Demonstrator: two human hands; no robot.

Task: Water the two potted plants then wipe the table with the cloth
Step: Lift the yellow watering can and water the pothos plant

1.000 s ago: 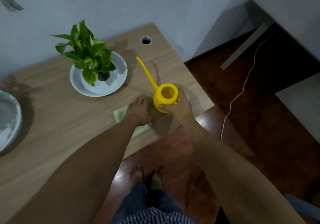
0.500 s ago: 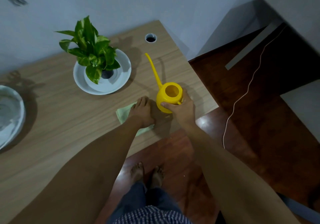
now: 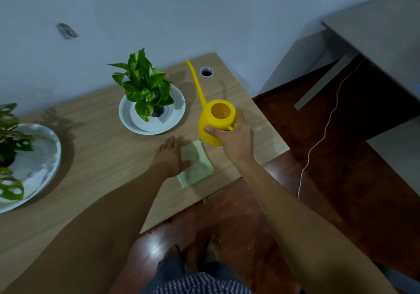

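My right hand (image 3: 234, 138) grips the round yellow watering can (image 3: 214, 121), which hangs slightly above the wooden table (image 3: 91, 157) with its long spout pointing up and away. My left hand (image 3: 171, 156) lies flat, fingers apart, on the left side of the pale green cloth (image 3: 196, 165) near the table's front edge. A small leafy plant (image 3: 143, 84) stands in a white dish (image 3: 175, 114) just left of the spout. A second plant (image 3: 9, 130) with holed leaves sits in a marbled dish (image 3: 43, 157) at the far left, partly cut off.
A cable hole (image 3: 206, 72) opens in the table's far right corner. The wall runs close behind the table. To the right lies dark wooden floor with a thin white cord (image 3: 318, 139) and grey furniture (image 3: 375, 32). My bare feet (image 3: 193, 250) stand below the table edge.
My right hand has lifted the watering can off the table. My left hand has slid left, uncovering more of the cloth. The view has tilted, bringing the second plant into sight.
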